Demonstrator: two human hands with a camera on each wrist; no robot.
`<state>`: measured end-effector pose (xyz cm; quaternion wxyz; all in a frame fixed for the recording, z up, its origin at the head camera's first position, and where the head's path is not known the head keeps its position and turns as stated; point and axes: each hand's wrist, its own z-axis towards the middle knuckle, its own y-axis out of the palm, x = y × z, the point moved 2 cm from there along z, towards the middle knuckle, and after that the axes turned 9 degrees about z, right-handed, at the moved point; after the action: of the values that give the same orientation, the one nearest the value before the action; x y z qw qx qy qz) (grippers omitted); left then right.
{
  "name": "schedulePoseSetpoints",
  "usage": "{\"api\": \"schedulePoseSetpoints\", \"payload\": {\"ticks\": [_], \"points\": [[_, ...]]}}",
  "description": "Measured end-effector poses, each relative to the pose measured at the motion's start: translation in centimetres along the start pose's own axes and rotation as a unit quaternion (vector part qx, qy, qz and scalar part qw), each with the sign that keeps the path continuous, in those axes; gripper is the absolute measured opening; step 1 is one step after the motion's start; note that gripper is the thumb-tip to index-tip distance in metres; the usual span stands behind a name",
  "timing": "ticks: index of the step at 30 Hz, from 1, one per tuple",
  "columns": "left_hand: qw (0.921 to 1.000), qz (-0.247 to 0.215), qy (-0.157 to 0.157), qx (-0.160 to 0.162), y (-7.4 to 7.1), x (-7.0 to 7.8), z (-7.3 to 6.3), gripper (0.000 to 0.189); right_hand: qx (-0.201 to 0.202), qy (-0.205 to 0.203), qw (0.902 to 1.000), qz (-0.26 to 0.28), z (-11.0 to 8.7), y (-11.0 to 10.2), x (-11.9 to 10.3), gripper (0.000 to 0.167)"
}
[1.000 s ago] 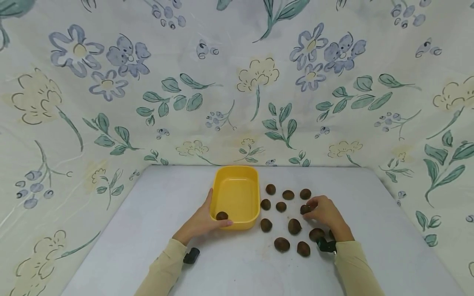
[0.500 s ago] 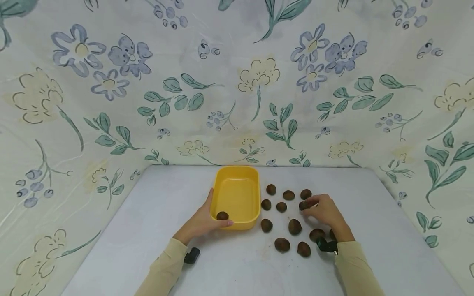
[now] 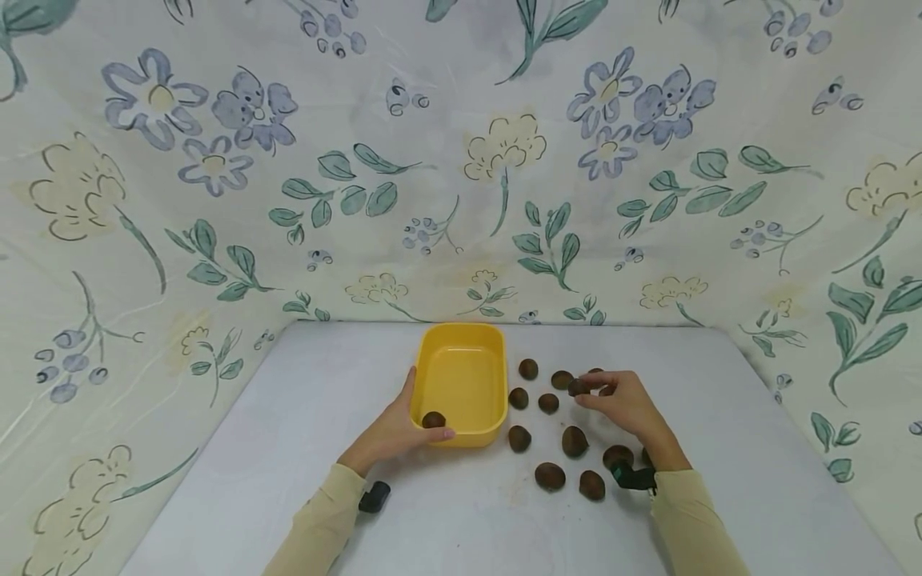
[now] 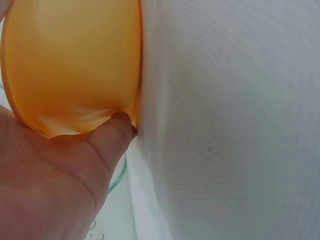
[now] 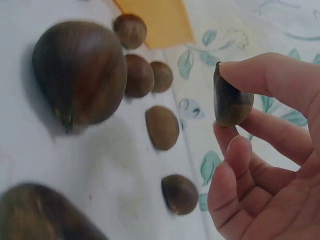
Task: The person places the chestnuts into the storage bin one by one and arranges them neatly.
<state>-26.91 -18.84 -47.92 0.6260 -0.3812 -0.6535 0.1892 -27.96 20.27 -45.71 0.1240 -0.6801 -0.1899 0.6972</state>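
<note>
My right hand (image 3: 628, 406) pinches a brown chestnut (image 5: 231, 100) between thumb and fingertips. In the right wrist view the nut shows lifted off the table, its pointed tip by the thumb. At the left, my left hand (image 3: 392, 424) grips a yellow plastic tub (image 3: 461, 434) by its near left corner, the thumb along the near rim and the fingers at the left side. One chestnut (image 3: 434, 420) lies inside the tub near that corner. The left wrist view shows the tub's outer wall (image 4: 75, 60) close against the hand.
Several loose chestnuts are spread on the white table right of the tub, among them a near one (image 3: 551, 477), a middle one (image 3: 575, 441) and a far one (image 3: 528, 369). Others lie beneath the right wrist. A flowered cloth (image 3: 461, 200) hangs behind and beside the table.
My right hand has picked the chestnut up and moved it a little left and away, toward the tub. The left hand and the tub stay put.
</note>
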Motion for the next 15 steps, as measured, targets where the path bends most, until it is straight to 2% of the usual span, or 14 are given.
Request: {"api": "schedulePoseSetpoints", "payload": {"ticks": [8,15], "points": [[0.9999,0.008,-0.006,0.0,0.0,0.2,0.0,0.141,0.02,-0.004,0.9991,0.037,-0.2,0.9,-1.4,0.042],[1.0,0.0,-0.003,-0.001,-0.1,0.2,0.0,0.141,0.007,-0.011,0.9983,0.056,-0.5,1.8,-2.6,0.04]]}}
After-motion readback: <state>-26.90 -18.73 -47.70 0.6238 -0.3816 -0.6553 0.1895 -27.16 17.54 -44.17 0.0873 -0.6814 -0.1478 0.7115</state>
